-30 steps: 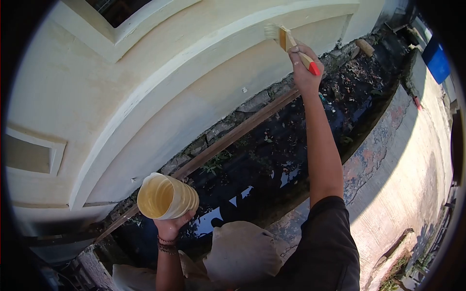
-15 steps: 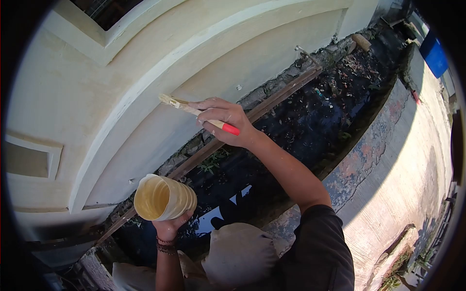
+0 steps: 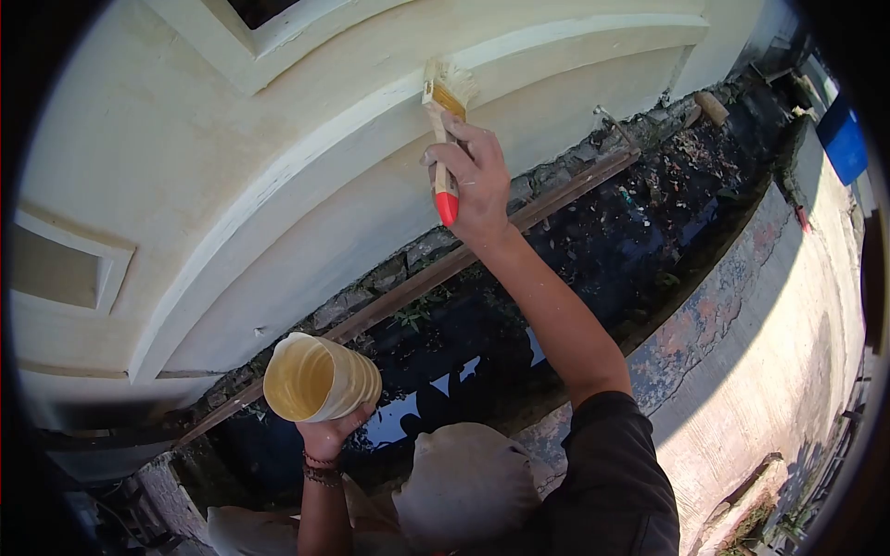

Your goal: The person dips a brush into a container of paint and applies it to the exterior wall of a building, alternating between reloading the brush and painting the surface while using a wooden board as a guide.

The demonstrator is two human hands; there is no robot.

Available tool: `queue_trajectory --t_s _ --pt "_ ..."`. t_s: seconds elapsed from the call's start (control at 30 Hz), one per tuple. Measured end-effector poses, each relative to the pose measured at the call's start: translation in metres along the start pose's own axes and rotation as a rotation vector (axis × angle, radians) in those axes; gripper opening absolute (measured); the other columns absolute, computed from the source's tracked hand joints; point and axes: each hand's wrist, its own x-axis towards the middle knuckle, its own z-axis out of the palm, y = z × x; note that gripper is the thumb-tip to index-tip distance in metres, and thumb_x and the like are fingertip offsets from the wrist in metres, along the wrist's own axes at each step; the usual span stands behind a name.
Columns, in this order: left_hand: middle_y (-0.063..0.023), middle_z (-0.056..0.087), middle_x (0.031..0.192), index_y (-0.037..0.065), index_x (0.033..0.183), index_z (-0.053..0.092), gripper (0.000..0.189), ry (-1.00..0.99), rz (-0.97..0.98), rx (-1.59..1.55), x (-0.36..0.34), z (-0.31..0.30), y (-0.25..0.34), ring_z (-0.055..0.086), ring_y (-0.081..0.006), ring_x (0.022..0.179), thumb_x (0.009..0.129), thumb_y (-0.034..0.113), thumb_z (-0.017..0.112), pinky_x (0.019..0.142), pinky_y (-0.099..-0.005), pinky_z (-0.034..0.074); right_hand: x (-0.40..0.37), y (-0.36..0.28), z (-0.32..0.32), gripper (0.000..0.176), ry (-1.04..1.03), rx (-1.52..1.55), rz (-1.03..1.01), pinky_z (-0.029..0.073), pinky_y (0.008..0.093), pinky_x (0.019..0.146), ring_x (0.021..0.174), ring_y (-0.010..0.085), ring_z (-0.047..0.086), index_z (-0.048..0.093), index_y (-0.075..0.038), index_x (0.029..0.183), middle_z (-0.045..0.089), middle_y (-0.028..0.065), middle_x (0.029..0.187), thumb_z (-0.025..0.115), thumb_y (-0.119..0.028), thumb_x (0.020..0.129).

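A paintbrush (image 3: pixel 445 139) with a wooden handle and red end is gripped in my right hand (image 3: pixel 476 176). Its paint-wet bristles press on the cream curved moulding (image 3: pixel 362 120) of the wall, where a patch of fresh paint shows around them. Lower down, my left hand (image 3: pixel 336 429) supports a cut-off plastic container (image 3: pixel 357 378) from beneath, its open mouth tilted toward the wall. Pale paint coats the inside of the container. Beaded bracelets circle my left wrist.
Below the wall runs a ditch of dark water (image 3: pixel 593 241) with litter in it. A long wooden beam (image 3: pixel 417 283) lies along the wall's foot. A concrete edge (image 3: pixel 705 324) borders the right side, with a blue bin-like object (image 3: pixel 842 144) beyond.
My right hand has moved up and right, turning the brush more upright and bringing its bristles onto the moulding. The container has stayed nearly in place while the view shifted slightly.
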Motion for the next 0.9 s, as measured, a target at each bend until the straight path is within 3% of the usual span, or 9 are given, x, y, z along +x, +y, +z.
queue_trajectory --t_s 0.13,0.27,0.4,0.47,0.57,0.63,0.73,0.8,0.9 --pt "-0.0113 0.056 0.131 0.002 0.138 0.040 0.104 0.013 -0.019 0.058 -0.001 -0.004 -0.005 0.058 -0.0262 0.118 0.052 0.021 0.096 0.104 -0.0434 0.047 0.001 -0.043 -0.012 0.023 -0.290 0.633 0.170 0.051 0.0343 0.084 0.098 0.0318 0.063 0.066 -0.011 0.092 0.065 0.0138 0.101 0.066 0.005 0.076" --pt "-0.0113 0.055 0.131 0.002 0.138 0.039 0.105 0.015 -0.015 0.040 -0.005 -0.006 -0.007 0.057 -0.0262 0.119 0.052 0.019 0.096 0.104 -0.0435 0.046 0.045 0.053 -0.070 0.015 -0.020 0.662 0.646 0.051 0.0287 0.085 0.092 0.0139 0.064 0.064 0.002 0.093 0.069 0.0069 0.098 0.071 0.001 0.081" --pt "-0.0112 0.055 0.132 0.002 0.138 0.040 0.103 0.010 0.006 0.020 -0.005 -0.003 -0.008 0.056 -0.0255 0.119 0.053 0.018 0.095 0.104 -0.0432 0.046 0.052 0.110 -0.098 0.014 0.349 0.385 0.453 0.053 0.0315 0.085 0.093 0.0199 0.065 0.063 -0.001 0.093 0.066 0.0102 0.107 0.068 0.004 0.081" --pt "-0.0111 0.055 0.132 0.002 0.138 0.040 0.102 0.000 0.014 0.021 -0.004 0.000 -0.007 0.056 -0.0253 0.119 0.054 0.018 0.095 0.104 -0.0431 0.046 0.044 0.109 -0.085 0.018 0.417 -0.325 0.034 0.052 0.0357 0.084 0.095 0.0262 0.063 0.064 -0.005 0.093 0.064 0.0129 0.105 0.065 0.007 0.080" --pt "-0.0104 0.057 0.130 0.003 0.136 0.043 0.097 -0.010 0.055 0.022 -0.002 0.007 0.000 0.057 -0.0240 0.118 0.056 0.017 0.094 0.104 -0.0415 0.045 -0.009 0.060 -0.006 0.027 0.168 -0.151 0.134 0.048 0.0413 0.085 0.103 0.0353 0.055 0.064 -0.010 0.091 0.054 0.0167 0.118 0.069 0.005 0.070" --pt "-0.0098 0.059 0.128 0.003 0.135 0.045 0.092 -0.006 0.088 0.020 -0.001 0.008 0.007 0.057 -0.0229 0.118 0.058 0.016 0.094 0.103 -0.0401 0.045 -0.032 0.003 0.021 0.033 0.062 -0.205 -0.001 0.052 0.0328 0.077 0.089 0.0274 0.063 0.065 -0.009 0.093 0.052 0.0200 0.122 0.067 0.011 0.067" --pt "-0.0101 0.058 0.128 0.003 0.136 0.044 0.093 -0.009 0.021 0.008 -0.001 0.004 0.012 0.057 -0.0232 0.118 0.058 0.015 0.094 0.103 -0.0401 0.045 -0.052 -0.035 0.022 0.028 -0.043 0.257 0.181 0.050 0.0382 0.082 0.099 0.0342 0.058 0.065 -0.010 0.089 0.058 0.0151 0.115 0.069 0.009 0.069" --pt "-0.0100 0.058 0.129 0.004 0.136 0.043 0.094 0.004 0.028 0.002 -0.001 0.001 0.012 0.056 -0.0234 0.119 0.058 0.015 0.094 0.104 -0.0403 0.045 -0.045 -0.029 -0.003 0.025 -0.396 0.695 0.292 0.052 0.0336 0.080 0.095 0.0283 0.065 0.066 -0.009 0.087 0.065 0.0132 0.105 0.072 0.009 0.070" --pt "-0.0101 0.057 0.130 0.004 0.137 0.043 0.095 0.002 0.021 0.037 -0.004 -0.004 0.005 0.056 -0.0235 0.119 0.058 0.015 0.094 0.104 -0.0403 0.045 -0.017 0.035 -0.032 0.019 -0.071 0.568 0.455 0.053 0.0294 0.082 0.096 0.0201 0.066 0.067 -0.005 0.086 0.069 0.0107 0.099 0.071 0.011 0.077"
